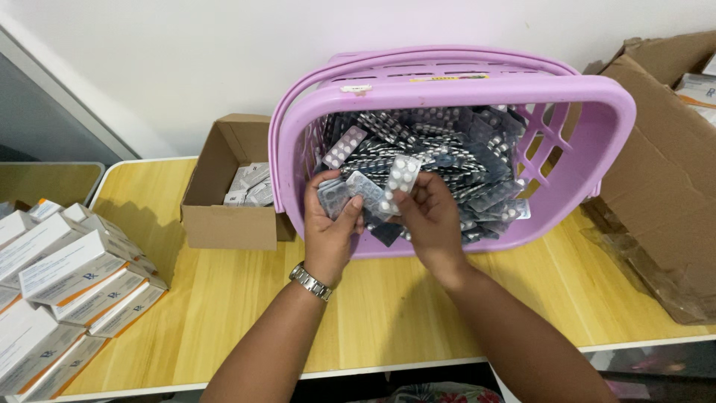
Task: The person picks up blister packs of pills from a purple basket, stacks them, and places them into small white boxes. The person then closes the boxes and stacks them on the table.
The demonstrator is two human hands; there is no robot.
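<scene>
A lilac plastic basket [589, 112] is tipped toward me on the wooden table [388, 298], full of silver pill blister strips [447, 149]. My left hand [328, 224], with a metal watch at the wrist, grips a small stack of blister strips [352, 191] at the basket's front rim. My right hand [432, 220] pinches one blister strip [400, 177] with white tablets, held up just above that stack. Both hands are inside the basket's mouth.
A small open cardboard box [224, 216] with flat packs stands left of the basket. Stacked white and orange medicine cartons [67, 276] fill the table's left end. A large open cardboard box [664, 172] sits at the right. A white wall lies behind.
</scene>
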